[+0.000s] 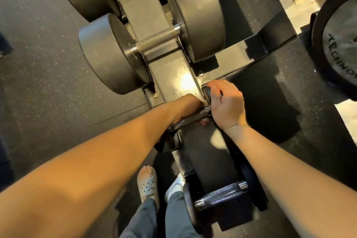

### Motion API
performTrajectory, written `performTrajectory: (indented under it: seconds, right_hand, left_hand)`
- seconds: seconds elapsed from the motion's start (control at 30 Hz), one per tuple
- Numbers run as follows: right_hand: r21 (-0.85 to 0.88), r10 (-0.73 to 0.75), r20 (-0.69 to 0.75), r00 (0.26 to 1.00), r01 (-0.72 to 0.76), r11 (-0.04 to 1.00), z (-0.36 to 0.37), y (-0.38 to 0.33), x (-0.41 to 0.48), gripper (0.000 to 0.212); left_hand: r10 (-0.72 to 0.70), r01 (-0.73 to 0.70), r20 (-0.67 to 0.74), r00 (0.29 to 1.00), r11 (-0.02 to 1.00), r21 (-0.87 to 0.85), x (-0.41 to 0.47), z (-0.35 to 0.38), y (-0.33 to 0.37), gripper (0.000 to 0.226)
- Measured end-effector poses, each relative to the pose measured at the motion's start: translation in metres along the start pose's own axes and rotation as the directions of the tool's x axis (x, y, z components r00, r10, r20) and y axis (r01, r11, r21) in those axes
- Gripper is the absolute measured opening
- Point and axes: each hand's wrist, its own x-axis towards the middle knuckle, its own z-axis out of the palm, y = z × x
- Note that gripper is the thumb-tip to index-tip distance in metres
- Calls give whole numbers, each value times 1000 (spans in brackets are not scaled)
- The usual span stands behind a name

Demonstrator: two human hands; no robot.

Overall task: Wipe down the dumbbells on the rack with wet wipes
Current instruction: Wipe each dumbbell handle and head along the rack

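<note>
The small dumbbell [204, 111] lies on the rack [173, 75] directly under both your hands, with its long axis going from lower left, near you, to upper right. Your left hand [185, 106] is wrapped around the knurled handle. Your right hand [226, 104] curls over the far head, so it is the nearer one for wiping that end. No wet wipe is visible; it may be hidden under a palm.

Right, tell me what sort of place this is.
Most likely a gym's free-weight area: heavy dumbbells sit on a metal rack, a lettered weight plate stands at the right, and the floor is dark speckled rubber.
</note>
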Motion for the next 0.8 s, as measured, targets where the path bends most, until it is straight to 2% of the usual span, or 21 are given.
performTrajectory:
  seconds: [0.03, 0.07, 0.13, 0.2, 0.3, 0.4, 0.47, 0.5, 0.53, 0.63, 0.73, 0.8]
  right_hand:
    - [1, -5, 2, 1000, 5, 1000, 0, 0, 0, 23]
    - [3, -6, 4, 1000, 6, 1000, -1, 0, 0, 23]
    - [15, -14, 0, 1000, 14, 1000, 0, 0, -1, 23]
    - [10, -27, -30, 999, 28, 1000, 2, 2, -1, 22]
    - [-29, -56, -67, 996, 54, 998, 4, 6, -1, 20]
    - [-54, -60, -49, 997, 57, 997, 3, 6, -2, 21]
    - [2, -2, -5, 1000, 2, 1000, 1, 3, -2, 24]
    - [45, 39, 27, 999, -40, 998, 0, 2, -1, 25]
    - [92, 86, 64, 994, -92, 991, -1, 1, 0, 26]
    - [177, 178, 137, 974, -201, 964, -5, 0, 2, 27]
    - [193, 238, 182, 954, -272, 943, -7, -2, 4, 26]
    - [194, 272, 213, 938, -313, 930, -7, -4, 6, 26]
  left_hand:
    - [-34, 41, 73, 997, 995, -95, -2, -2, -2, 34]
    - [-50, 63, 118, 992, 992, -109, -1, -5, -6, 37]
    - [-47, 48, 131, 990, 999, -7, 2, -13, -8, 33]
    - [18, -26, 50, 999, 983, 180, 7, -24, -12, 21]
    - [240, -190, -27, 971, 830, 524, 0, -36, -20, 21]
    - [400, -273, -46, 915, 699, 661, -17, -37, -32, 23]
    - [518, -286, -69, 852, 572, 769, -33, -34, -39, 14]
    - [581, -289, -100, 808, 538, 792, -39, -30, -41, 12]
    - [627, -302, -153, 764, 557, 773, -43, -22, -43, 11]
    - [655, -380, -341, 674, 703, 601, -39, 17, -47, 7]
    - [724, -458, -450, 523, 684, 568, -22, 48, -55, 2]
    - [741, -477, -477, 473, 670, 568, -15, 52, -61, 8]
